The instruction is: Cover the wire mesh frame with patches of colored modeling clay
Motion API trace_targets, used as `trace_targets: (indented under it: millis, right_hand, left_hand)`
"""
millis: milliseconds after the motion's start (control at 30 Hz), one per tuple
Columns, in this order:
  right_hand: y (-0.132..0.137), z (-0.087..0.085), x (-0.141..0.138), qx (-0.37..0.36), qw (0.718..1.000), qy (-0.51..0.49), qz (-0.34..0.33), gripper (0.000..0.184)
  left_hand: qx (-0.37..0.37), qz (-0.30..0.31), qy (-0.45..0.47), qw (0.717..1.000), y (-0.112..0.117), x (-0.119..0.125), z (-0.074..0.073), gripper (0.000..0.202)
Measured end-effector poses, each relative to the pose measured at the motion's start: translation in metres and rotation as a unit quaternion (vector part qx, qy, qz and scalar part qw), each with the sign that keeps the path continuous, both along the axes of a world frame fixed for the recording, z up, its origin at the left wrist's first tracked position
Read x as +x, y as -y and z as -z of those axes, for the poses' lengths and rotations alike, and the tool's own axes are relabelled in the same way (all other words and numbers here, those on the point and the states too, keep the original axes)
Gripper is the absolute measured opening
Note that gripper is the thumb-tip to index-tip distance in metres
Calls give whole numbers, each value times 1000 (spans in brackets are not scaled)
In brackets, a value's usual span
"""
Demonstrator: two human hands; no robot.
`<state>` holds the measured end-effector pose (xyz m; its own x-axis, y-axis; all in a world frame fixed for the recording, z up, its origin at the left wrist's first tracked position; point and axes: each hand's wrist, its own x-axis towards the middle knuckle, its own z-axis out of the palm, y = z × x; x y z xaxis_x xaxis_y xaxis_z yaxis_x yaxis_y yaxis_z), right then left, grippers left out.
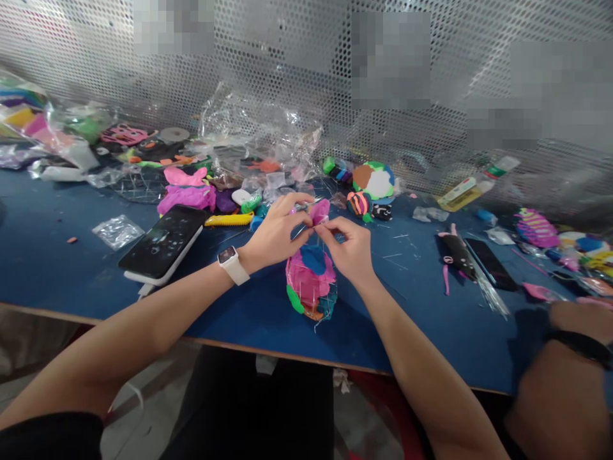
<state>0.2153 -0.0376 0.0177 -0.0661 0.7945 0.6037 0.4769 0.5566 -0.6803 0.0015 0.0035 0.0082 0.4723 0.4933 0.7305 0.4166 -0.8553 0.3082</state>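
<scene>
1. The wire-framed form [306,279] looks partly done: pink material, a blue patch [313,259] and a green patch [294,299] cover some of it, while wire shows bare at its near right. What is left, as I judge it, is mostly those gaps (its underside is hidden).
2. It sits on the near middle of the worktop [249,306], just nearer than the hands. Its long axis runs roughly near to far, blue patch at the far end; I cannot tell whether it stands or lies.
3. The left hand [276,230] and right hand [348,249] each have a closed fingertip grip on a pink-purple piece [320,209], its rounded end pointing far.
</scene>
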Motion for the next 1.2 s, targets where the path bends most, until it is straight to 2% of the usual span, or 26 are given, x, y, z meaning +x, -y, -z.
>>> trace_targets:
  millis: [167, 300, 500, 667, 1000, 1200]
  right_hand:
    - [-1, -3, -3, 38, 998, 47, -4, 23]
    - [2, -10, -5, 53, 995, 75, -31, 21]
    - [8, -15, -8, 55, 995, 63, -53, 19]
    - [6, -10, -12, 18, 998, 27, -63, 22]
    - [13, -22, -13, -1, 997, 21, -69, 32]
    - [13, -18, -15, 10, 997, 32, -70, 31]
  left_hand:
    - [83, -63, -127, 986, 4, 1, -7, 19]
    - [106, -84, -162, 977, 8, 3, -12, 16]
    - [19, -13, -62, 998, 9, 4, -11, 14]
    - [-9, 52, -6, 999, 6, 6, -8, 18]
    - [-59, 66, 53, 995, 17, 16, -13, 25]
    - [-79, 60, 82, 992, 11, 8, -21, 24]
